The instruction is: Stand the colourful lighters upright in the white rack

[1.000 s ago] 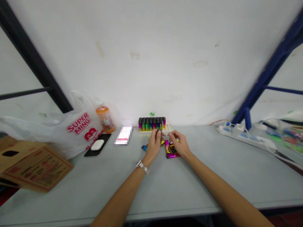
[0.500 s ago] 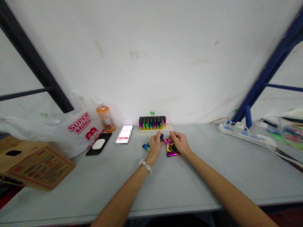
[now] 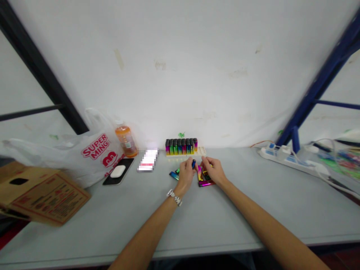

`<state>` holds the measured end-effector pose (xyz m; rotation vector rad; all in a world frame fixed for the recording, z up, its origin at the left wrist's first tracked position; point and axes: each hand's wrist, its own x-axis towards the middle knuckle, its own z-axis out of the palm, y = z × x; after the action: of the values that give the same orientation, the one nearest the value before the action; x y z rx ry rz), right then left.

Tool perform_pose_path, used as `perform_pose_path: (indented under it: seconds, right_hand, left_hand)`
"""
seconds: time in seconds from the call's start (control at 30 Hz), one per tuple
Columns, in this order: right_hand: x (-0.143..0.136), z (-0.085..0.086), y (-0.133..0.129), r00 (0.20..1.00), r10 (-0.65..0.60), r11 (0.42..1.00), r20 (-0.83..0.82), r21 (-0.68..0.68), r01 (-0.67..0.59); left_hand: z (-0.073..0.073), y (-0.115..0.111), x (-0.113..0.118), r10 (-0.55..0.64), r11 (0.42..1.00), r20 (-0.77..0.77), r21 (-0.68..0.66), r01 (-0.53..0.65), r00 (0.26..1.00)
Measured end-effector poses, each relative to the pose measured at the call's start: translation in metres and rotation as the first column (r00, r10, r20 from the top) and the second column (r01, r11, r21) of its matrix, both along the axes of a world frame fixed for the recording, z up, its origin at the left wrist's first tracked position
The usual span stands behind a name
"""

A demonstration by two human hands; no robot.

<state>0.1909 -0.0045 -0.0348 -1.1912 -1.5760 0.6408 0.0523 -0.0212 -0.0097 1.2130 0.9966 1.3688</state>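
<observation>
My left hand, a silver bracelet on its wrist, is closed around a dark blue lighter with one end showing above the fingers. Beside it, my right hand has its thumb and fingers pinched together; whatever they hold is hidden. Several shiny lighters lie on the table under and between both hands, among them a magenta lighter and a blue-green lighter. Behind the hands, rows of colourful lighters with black tops stand upright in a pale rack, whose right end shows bare holes.
Left of the hands are a phone with a lit, blurred screen, a dark phone under a white case, an orange bottle, a plastic bag and a cardboard box. A power strip lies right.
The blue lighter in my left hand has turned slightly more upright, and that hand has shifted a little. My right hand stays nearly still. The view has moved slightly.
</observation>
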Motion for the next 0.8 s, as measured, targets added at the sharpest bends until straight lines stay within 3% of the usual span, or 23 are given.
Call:
perform_pose_path:
  seconds: [0.23, 0.8]
  right_hand:
    - [0.0003, 0.0, 0.0004, 1.0, -0.006, 1.0, 0.005, -0.003, 0.006]
    - [0.0003, 0.0014, -0.0002, 1.0, -0.003, 1.0, 0.031, 0.01, 0.002]
  left_hand:
    - [0.0051, -0.0051, -0.0027, -0.027, 0.996, 0.075, -0.084, 0.033, 0.997]
    - [-0.0031, 0.0022, -0.0017, 0.009, 1.0, -0.027, -0.011, -0.01, 1.0]
